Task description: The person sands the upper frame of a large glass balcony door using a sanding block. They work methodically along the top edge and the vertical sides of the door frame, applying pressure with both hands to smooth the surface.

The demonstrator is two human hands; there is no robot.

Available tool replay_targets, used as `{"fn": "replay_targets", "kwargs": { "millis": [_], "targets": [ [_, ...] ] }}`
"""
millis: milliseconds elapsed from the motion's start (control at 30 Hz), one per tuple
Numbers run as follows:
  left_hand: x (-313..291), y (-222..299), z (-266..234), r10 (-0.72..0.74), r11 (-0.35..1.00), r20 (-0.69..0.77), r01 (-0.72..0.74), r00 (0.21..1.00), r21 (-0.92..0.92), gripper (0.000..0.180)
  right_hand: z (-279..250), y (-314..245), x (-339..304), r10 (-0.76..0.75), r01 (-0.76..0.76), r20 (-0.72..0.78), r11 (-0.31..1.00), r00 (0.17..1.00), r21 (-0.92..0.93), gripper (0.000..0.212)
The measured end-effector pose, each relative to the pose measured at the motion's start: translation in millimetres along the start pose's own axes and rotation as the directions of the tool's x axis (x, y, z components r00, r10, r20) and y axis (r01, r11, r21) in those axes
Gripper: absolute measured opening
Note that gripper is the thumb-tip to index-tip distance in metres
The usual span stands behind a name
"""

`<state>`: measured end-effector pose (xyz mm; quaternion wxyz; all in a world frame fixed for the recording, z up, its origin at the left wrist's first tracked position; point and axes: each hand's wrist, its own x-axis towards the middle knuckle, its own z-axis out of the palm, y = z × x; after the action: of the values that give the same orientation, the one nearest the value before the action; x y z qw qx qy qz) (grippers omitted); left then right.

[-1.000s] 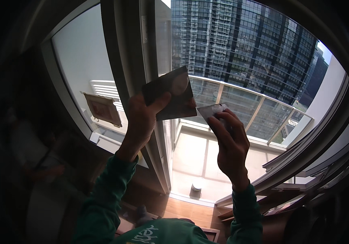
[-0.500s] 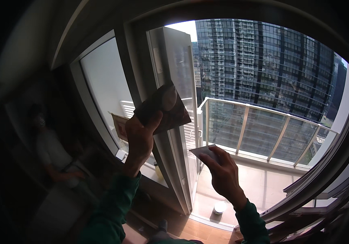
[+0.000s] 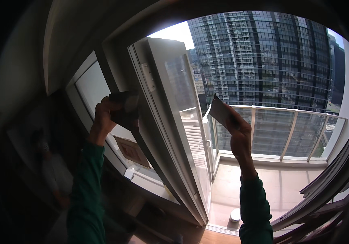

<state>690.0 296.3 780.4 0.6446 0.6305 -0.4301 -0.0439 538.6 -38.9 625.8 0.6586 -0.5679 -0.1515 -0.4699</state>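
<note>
My left hand [image 3: 102, 120] is raised near the window frame, closed on a dark, thin, flat sheet [image 3: 125, 116] with a paler patch at its upper right. My right hand [image 3: 239, 132] is up in front of the balcony railing. Its fingers are closed on a smaller grey flat card [image 3: 220, 110] with straight edges and a pointed top corner. The two pieces are well apart, and what they are exactly cannot be made out. Between my hands stands the pale frame of the open balcony door [image 3: 174, 89].
A glass railing [image 3: 272, 132] bounds the balcony, with a tall building [image 3: 260, 61] beyond. On the tiled balcony floor [image 3: 272, 179] stands a small white round container [image 3: 235, 215]. A framed picture [image 3: 132, 151] leans by the window. A person [image 3: 54, 171] is in the dark at left.
My left hand has moved left and up with the dark sheet, away from the door frame. My right hand has risen and turned the grey card upward. The view has shifted.
</note>
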Motion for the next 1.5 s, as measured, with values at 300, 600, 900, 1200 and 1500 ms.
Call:
{"fn": "replay_targets", "kwargs": {
  "millis": [300,600,900,1200,1500],
  "targets": [
    [-3,-7,8,0.048,0.998,-0.095,-0.043,0.994,0.055,0.044,45,96,145,-0.161,0.161,-0.022,0.986,0.987,0.043,0.038],
    [0,0,0,0.093,0.990,0.143,-0.107,0.985,0.089,0.041,85,140,201,-0.240,0.247,-0.069,0.963,0.968,0.108,0.037],
    [1,-9,-16,0.121,0.978,0.270,-0.069,0.955,-0.195,0.045,93,166,217,-0.282,0.292,-0.099,0.949,0.954,0.122,0.035],
    [5,-6,-13,0.135,0.942,0.349,-0.011,0.927,-0.336,0.040,105,169,238,-0.301,0.312,-0.110,0.945,0.947,0.098,0.034],
    [16,-5,-14,0.171,0.941,0.494,0.007,0.853,-0.338,0.018,107,206,279,-0.318,0.324,-0.140,0.946,0.938,0.021,0.033]
  ]
}}
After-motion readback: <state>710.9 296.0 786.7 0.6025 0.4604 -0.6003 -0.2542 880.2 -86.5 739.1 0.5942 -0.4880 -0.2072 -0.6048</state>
